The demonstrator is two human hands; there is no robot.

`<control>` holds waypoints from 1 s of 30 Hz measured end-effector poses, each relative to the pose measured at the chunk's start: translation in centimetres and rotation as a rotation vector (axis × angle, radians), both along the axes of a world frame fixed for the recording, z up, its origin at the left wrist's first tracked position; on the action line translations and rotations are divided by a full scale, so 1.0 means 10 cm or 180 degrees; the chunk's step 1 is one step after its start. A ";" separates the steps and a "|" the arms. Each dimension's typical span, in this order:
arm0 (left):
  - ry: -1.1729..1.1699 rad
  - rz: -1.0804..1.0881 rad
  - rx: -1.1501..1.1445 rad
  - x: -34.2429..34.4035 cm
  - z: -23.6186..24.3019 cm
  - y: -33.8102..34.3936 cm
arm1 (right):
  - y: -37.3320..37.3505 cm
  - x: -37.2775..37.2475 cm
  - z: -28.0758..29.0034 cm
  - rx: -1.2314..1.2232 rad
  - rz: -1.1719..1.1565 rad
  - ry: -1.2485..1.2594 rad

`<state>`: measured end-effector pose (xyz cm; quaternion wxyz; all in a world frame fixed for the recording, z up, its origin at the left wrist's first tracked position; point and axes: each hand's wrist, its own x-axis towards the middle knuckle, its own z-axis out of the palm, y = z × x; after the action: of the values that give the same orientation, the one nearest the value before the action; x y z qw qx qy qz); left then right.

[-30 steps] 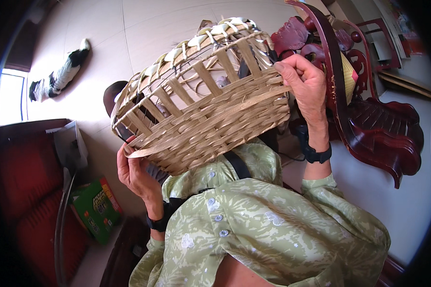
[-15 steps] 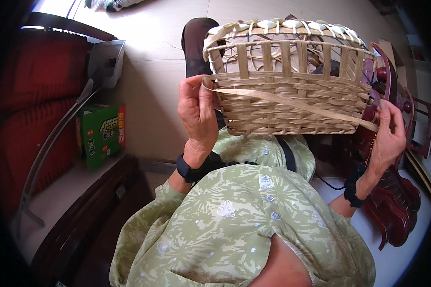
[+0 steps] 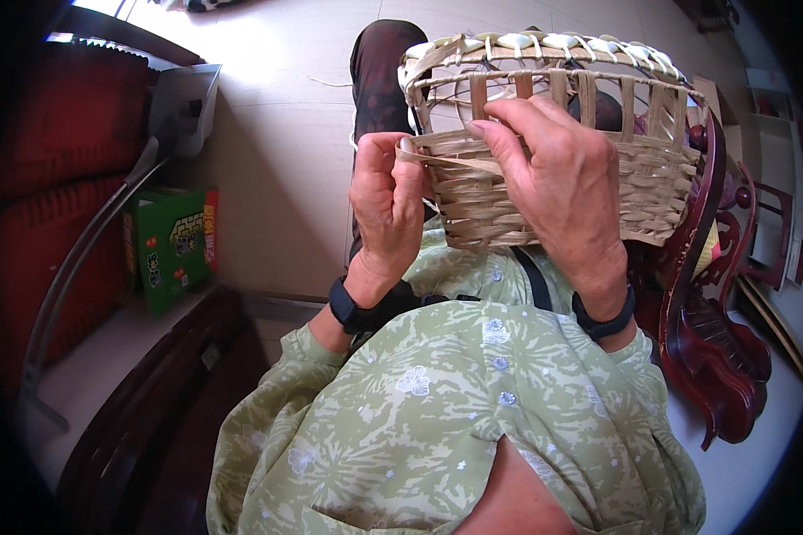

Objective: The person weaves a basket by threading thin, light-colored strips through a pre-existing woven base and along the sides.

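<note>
Basket wall: my right hand (image 3: 562, 178) covers the middle of the woven basket (image 3: 660, 187); the weave beneath it is hidden.
Loose strip: the bamboo strip (image 3: 446, 162) disappears under my right fingers; its far end cannot be traced.
Left hand (image 3: 388, 201): fingertips curl out of sight against the basket's edge.
Green box (image 3: 171, 245): print too small to tell.
Carved chair (image 3: 714, 357): partly hidden behind basket and sleeve.
</note>
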<state>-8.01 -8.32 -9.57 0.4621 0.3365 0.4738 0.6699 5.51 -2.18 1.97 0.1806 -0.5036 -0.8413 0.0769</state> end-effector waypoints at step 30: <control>-0.0724 -0.0668 -0.0658 -0.10 -0.08 0.23 | -0.16 -0.26 -0.25 -0.0486 -0.0458 0.0256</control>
<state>-9.03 -5.99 -10.36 0.6122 0.2568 0.4470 0.5995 2.90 -3.83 -0.57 0.1803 -0.5716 -0.7868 0.1478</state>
